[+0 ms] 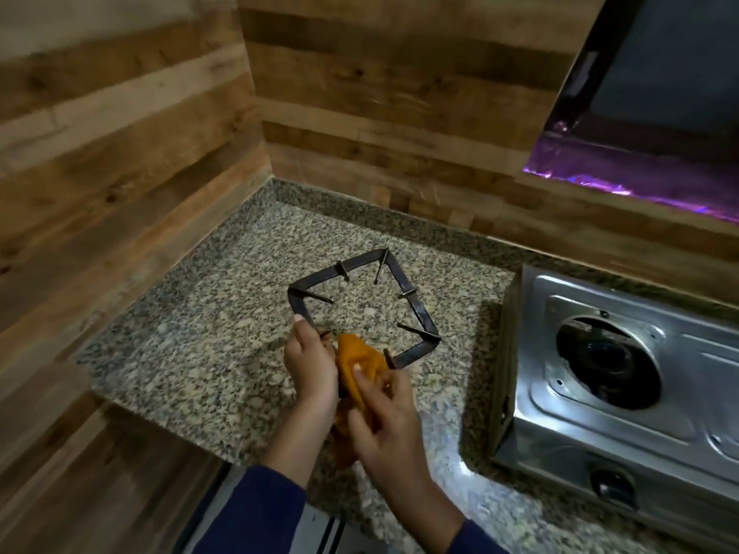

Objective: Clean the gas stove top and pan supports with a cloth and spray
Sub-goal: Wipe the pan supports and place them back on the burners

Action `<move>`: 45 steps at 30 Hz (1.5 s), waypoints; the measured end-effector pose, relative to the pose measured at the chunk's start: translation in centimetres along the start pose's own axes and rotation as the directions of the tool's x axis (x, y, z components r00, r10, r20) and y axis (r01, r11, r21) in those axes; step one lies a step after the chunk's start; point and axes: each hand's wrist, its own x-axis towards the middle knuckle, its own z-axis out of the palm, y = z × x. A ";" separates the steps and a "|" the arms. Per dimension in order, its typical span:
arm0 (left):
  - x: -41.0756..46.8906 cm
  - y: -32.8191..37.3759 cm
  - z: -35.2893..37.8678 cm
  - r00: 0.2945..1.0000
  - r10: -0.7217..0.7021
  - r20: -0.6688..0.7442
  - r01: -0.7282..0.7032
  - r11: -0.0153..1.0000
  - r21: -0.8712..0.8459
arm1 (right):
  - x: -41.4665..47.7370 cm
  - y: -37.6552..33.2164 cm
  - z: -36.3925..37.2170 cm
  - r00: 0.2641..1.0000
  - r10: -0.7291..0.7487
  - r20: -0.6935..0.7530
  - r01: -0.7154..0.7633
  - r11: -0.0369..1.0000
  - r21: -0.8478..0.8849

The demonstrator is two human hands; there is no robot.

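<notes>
Counter (208, 353) of speckled granite, boxed in by wood walls (120, 153) along the left and back edges; open room across its left half. Gas stove (560, 413) at the right edge, grate off, burner well (608, 361) bare, top apparently not wiped yet. Pan support (420, 309) lying mid-counter, near corner under cleaning: judged mid-task. Orange cloth (358, 365) pinched against that corner by fingers of the right hand (384, 425). Fingers of the left hand (312, 365) wrapped round the support's left bar. No spray in view.

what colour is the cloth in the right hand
Orange cloth, gripped by the right hand; head view.
</notes>
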 end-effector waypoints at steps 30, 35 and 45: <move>-5.5 5.7 -0.1 0.831 0.390 0.397 -0.514 0.812 0.277 | 7.4 -8.0 -8.8 0.918 0.078 -0.389 -0.031 0.992 0.126; -7.2 5.9 1.0 0.686 0.448 0.573 -0.667 0.701 0.251 | 9.0 -7.1 -10.4 0.972 -0.086 -0.217 0.032 0.970 -0.242; -12.7 5.5 4.8 0.589 0.341 0.733 -0.599 0.793 0.112 | 2.7 -5.8 -15.9 0.971 -0.127 -0.202 0.073 0.964 -0.255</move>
